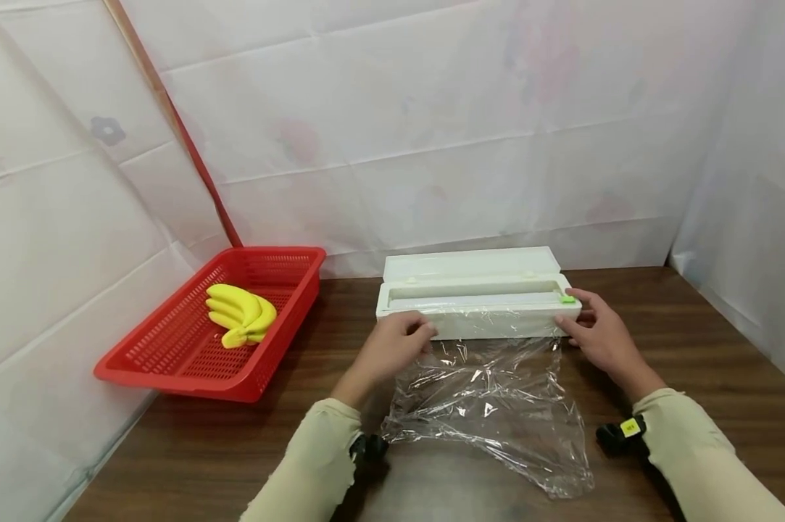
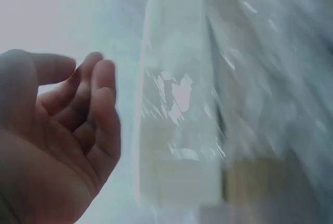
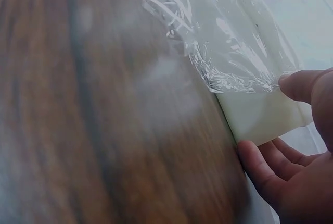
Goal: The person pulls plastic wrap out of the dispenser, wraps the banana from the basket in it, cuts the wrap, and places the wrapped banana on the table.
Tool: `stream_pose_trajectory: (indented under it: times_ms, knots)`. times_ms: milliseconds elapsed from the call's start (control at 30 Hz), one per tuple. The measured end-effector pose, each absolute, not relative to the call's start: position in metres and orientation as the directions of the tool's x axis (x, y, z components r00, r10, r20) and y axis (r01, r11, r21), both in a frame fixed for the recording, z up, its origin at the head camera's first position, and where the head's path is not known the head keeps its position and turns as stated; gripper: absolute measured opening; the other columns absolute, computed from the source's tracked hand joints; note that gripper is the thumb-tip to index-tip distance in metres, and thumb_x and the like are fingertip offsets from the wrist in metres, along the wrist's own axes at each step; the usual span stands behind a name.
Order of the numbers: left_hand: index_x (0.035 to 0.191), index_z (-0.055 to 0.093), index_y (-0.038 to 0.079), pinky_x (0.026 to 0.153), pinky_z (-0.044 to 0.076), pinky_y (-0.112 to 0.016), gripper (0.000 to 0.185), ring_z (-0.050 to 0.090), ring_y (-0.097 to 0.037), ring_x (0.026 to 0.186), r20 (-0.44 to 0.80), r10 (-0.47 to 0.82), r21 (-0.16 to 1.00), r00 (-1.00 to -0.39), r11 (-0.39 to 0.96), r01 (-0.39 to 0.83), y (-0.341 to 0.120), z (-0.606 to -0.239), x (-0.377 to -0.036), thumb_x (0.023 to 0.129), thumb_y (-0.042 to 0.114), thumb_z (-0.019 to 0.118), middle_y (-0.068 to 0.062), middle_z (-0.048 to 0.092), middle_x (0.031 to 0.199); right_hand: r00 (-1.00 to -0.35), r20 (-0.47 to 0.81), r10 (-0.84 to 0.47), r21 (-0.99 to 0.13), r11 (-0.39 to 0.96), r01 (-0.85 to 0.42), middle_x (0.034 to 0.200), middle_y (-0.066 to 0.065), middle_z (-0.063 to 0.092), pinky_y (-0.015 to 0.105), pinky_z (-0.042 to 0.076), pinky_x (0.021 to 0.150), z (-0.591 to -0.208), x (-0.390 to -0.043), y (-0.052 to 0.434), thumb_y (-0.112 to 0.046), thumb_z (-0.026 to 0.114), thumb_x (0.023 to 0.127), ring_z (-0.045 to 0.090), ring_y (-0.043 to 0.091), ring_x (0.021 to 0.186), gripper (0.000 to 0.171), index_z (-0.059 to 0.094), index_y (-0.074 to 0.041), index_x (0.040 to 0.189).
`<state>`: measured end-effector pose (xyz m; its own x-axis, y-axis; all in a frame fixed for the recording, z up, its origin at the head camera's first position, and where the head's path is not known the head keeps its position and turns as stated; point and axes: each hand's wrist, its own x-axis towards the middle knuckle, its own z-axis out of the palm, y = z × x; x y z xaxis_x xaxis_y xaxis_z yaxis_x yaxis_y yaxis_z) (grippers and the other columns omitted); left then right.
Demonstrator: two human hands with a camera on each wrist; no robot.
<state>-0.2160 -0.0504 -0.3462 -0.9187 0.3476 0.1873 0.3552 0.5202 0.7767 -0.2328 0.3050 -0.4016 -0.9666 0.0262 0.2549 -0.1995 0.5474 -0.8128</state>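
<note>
A white cling-film dispenser box (image 1: 477, 319) lies across the wooden table (image 1: 692, 348) with its lid (image 1: 470, 262) open. A crumpled sheet of clear film (image 1: 490, 406) runs from its front towards me. My left hand (image 1: 395, 344) is at the box's left front, fingers loosely curled; in the blurred left wrist view this hand (image 2: 67, 130) holds nothing and sits just beside the box (image 2: 177, 130). My right hand (image 1: 594, 330) is at the box's right end beside a green slider (image 1: 567, 299). Its thumb (image 3: 302, 86) touches the box corner (image 3: 255, 114) at the film's edge (image 3: 208, 36).
A red slotted basket (image 1: 170, 348) stands at the left, tilted against the wall, with a bunch of yellow bananas (image 1: 241, 314) in it. White sheeting walls in the table at the back and on both sides. Bare wood (image 3: 104, 130) lies to the right of the film.
</note>
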Motion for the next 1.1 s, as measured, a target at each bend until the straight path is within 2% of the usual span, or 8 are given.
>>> stream_pose_trajectory:
  times_ms: [233,300,467,667,800,933,1100]
  knots:
    - [0.086,0.068,0.016,0.062,0.051,-0.029,0.023,0.069,-0.024,0.076,0.112,0.560,0.741,-0.821,0.503,0.445,-0.008,-0.337,-0.220,0.104,0.025,0.055,-0.002,0.067,0.077,-0.965,0.260,0.024,-0.799,0.567,-0.201,0.121,0.034,0.056,0.024,0.055,0.066,-0.406,-0.233,0.306,-0.027,0.063,0.101,0.058,0.039,0.106,0.064,0.035,-0.003,0.153]
    - [0.089,0.068,0.016,0.063,0.050,-0.028,0.021,0.068,-0.020,0.075,0.094,0.587,0.740,-0.804,0.500,0.451,-0.001,-0.334,-0.220,0.104,0.025,0.055,-0.002,0.067,0.080,-0.965,0.262,0.027,-0.794,0.574,-0.199,0.120,0.033,0.056,0.024,0.055,0.066,-0.407,-0.233,0.306,-0.026,0.063,0.101,0.058,0.039,0.105,0.063,0.035,-0.004,0.153]
    - [0.098,0.071,0.017,0.068,0.048,-0.025,0.019,0.059,-0.007,0.072,0.104,0.624,0.648,-0.775,0.548,0.528,0.014,-0.325,-0.223,0.102,0.026,0.055,0.007,0.064,0.082,-0.964,0.265,0.030,-0.780,0.594,-0.196,0.120,0.033,0.056,0.025,0.055,0.066,-0.406,-0.234,0.306,-0.027,0.062,0.101,0.059,0.039,0.105,0.063,0.035,-0.004,0.153]
    - [0.105,0.074,0.013,0.075,0.047,-0.020,0.021,0.058,-0.004,0.078,0.140,0.699,0.551,-0.701,0.533,0.642,0.039,-0.318,-0.230,0.102,0.024,0.056,0.010,0.065,0.086,-0.961,0.275,0.034,-0.776,0.598,-0.201,0.119,0.033,0.057,0.025,0.054,0.065,-0.407,-0.234,0.306,-0.026,0.063,0.100,0.060,0.036,0.101,0.062,0.036,-0.003,0.152]
    - [0.118,0.072,0.011,0.087,0.047,-0.019,0.028,0.061,-0.004,0.098,0.146,0.727,0.510,-0.671,0.526,0.681,0.054,-0.315,-0.233,0.104,0.025,0.054,0.007,0.069,0.106,-0.956,0.291,0.037,-0.787,0.577,-0.217,0.118,0.034,0.058,0.025,0.054,0.064,-0.408,-0.234,0.305,-0.022,0.064,0.100,0.061,0.034,0.099,0.060,0.038,-0.002,0.150]
    - [0.129,0.067,0.011,0.100,0.043,-0.023,0.034,0.057,-0.010,0.120,0.137,0.730,0.431,-0.669,0.564,0.704,0.066,-0.315,-0.235,0.105,0.027,0.051,0.001,0.065,0.127,-0.952,0.303,0.034,-0.786,0.574,-0.229,0.117,0.033,0.058,0.025,0.054,0.064,-0.408,-0.234,0.306,-0.020,0.064,0.100,0.061,0.033,0.098,0.060,0.038,-0.002,0.150]
    - [0.131,0.065,0.010,0.105,0.040,-0.024,0.035,0.054,-0.013,0.127,0.160,0.723,0.348,-0.672,0.596,0.724,0.080,-0.316,-0.237,0.105,0.029,0.051,-0.001,0.063,0.132,-0.954,0.298,0.028,-0.776,0.589,-0.225,0.117,0.033,0.059,0.025,0.054,0.064,-0.408,-0.236,0.307,-0.021,0.064,0.100,0.061,0.033,0.098,0.059,0.038,-0.003,0.150]
